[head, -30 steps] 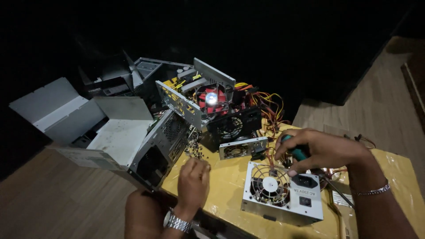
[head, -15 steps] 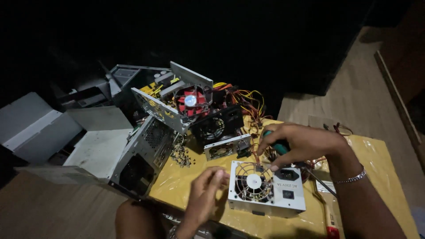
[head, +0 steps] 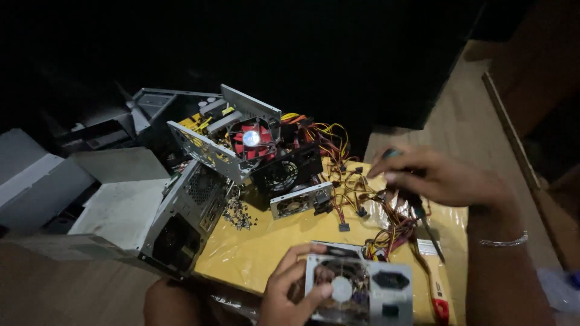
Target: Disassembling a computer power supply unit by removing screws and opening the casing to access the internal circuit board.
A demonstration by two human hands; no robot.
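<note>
A grey power supply box (head: 386, 290) with a round fan grille lies at the near edge of the yellow-covered table (head: 260, 253). My left hand (head: 293, 284) grips its left side, thumb over the fan. My right hand (head: 435, 175) hovers above a tangle of yellow, orange and red cables (head: 374, 211), fingers curled around a screwdriver (head: 423, 217) with a green handle whose dark shaft points down toward the table. A bracelet shows on my right wrist.
Behind stand several opened power supplies: one with a red fan (head: 251, 139), a black one (head: 284, 172), a small grey unit (head: 299, 202). A pile of screws (head: 238, 214) lies nearby. Grey computer cases (head: 175, 223) sit at the left. A red-handled tool (head: 440, 308) lies at the right.
The power supply has come nearer the table's front edge, and my left hand now grips its side. My right hand has lifted off it and moved back over the cables with the screwdriver.
</note>
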